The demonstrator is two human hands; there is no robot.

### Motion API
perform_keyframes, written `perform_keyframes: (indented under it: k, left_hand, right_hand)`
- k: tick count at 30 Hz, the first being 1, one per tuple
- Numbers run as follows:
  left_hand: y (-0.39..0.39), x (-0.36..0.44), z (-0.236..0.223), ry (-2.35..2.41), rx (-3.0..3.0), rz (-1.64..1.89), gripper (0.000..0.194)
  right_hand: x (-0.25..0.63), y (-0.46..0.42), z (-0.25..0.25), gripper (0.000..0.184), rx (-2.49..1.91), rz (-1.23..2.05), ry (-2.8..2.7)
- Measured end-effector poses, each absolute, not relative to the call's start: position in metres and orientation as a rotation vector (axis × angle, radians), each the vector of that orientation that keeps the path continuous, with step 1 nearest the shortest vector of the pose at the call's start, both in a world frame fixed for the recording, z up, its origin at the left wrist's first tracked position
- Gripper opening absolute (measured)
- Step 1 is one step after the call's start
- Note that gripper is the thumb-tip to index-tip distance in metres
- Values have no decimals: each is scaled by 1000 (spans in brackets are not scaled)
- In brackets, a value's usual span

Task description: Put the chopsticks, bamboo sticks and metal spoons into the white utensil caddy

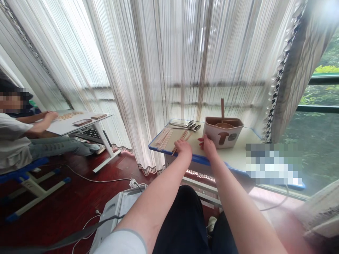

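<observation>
On the worktop [237, 155], left of the box [224, 135], the left hand [184, 148] curls over brown chopsticks [185, 135]; how firm its grip is, I cannot tell. The right hand [209, 146], grip loosely spread, is at the box's near left corner.

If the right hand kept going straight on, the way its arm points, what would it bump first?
The right hand would probably bump the nearest metal spoons first. It might brush the white-and-brown container beside it; depth is hard to judge here.
</observation>
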State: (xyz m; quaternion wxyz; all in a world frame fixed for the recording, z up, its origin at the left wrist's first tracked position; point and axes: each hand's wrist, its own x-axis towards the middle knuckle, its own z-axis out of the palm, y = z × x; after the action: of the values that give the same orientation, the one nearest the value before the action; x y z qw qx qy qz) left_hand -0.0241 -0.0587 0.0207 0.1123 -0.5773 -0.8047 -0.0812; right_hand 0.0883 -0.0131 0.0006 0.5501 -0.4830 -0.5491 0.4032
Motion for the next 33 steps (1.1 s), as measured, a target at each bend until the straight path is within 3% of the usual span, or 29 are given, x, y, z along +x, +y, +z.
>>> perform_keyframes:
  k: [10,15,24,33]
  left_hand:
    - [-59,-18,22,-2282,-1660,-307,38]
    - [-68,-17,21,-2167,-1687,-370,39]
    - [-95,-56,24,-1894,-1686,-507,30]
    - [-134,-93,34,-1683,-1733,-707,25]
  right_hand:
    - [89,-14,1,48,-1136,905,-1338]
    - [88,-2,-11,37,-1122,841,-1426]
    - [89,-2,-13,46,-1092,578,-1651]
    - [78,-27,-2,32,-1185,100,-1970]
